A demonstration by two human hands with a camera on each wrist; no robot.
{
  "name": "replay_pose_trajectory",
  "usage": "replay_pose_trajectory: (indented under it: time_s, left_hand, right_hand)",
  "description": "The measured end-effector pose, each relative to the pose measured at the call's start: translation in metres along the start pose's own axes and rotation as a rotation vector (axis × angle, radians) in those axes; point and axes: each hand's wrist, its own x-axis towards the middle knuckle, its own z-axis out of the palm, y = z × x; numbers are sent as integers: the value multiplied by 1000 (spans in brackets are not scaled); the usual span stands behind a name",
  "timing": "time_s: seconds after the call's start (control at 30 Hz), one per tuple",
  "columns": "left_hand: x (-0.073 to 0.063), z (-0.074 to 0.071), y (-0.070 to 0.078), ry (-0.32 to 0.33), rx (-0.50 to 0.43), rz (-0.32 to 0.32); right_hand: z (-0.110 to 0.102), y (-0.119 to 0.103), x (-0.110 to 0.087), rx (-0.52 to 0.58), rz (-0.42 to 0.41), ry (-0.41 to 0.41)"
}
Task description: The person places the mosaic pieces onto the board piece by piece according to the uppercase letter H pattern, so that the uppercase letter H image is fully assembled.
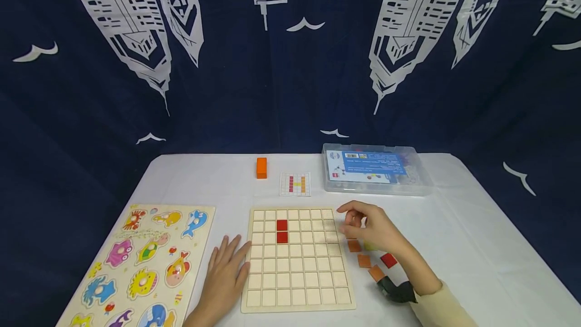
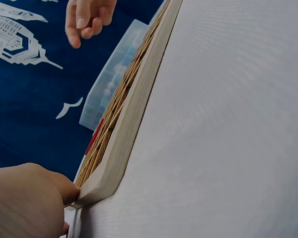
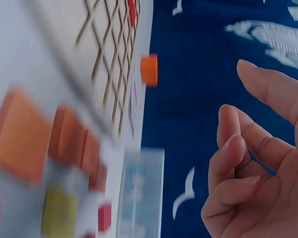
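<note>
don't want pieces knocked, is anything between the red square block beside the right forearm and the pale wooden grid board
Yes, an orange square block lies between the red square block and the right edge of the pale wooden grid board; lifting likely clears it.

Animal board point(image 1: 120, 270) cut off at head view's bottom, orange blocks point(image 3: 25, 141) blurred in right wrist view

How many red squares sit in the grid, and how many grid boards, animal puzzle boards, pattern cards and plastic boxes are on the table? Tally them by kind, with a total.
Red squares in the grid: 2
Wooden grid board: 1
Animal puzzle board: 1
Pattern card: 1
Clear plastic box: 1
Total: 6
</note>
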Motion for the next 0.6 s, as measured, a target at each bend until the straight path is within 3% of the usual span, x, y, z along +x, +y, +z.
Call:
replay_pose_trajectory:
  time_s: [0.3, 0.6]
  left_hand:
    - [1, 0, 0, 5, -2, -1]
    - [-1, 1, -1, 2, -8, 1]
  right_hand:
    - [-30, 31, -14, -56, 155, 116]
    - [-45, 60, -22, -51, 275, 142]
